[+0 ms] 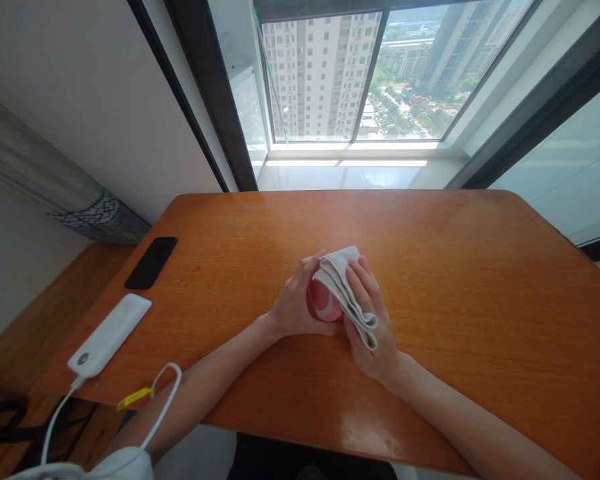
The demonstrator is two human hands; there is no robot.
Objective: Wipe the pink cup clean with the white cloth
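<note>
Here, left fingers (306,269) are gripping a pink rounded object (322,298), ideally steadily, beside right fingers (362,287) that are clasping folded cloth (337,272) against it.

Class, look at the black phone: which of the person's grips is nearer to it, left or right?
Left. The left grip, around the pink object, is right of the black phone; the right grip, holding the folded cloth, is farther right.

No legible lettering or numbers.
</note>
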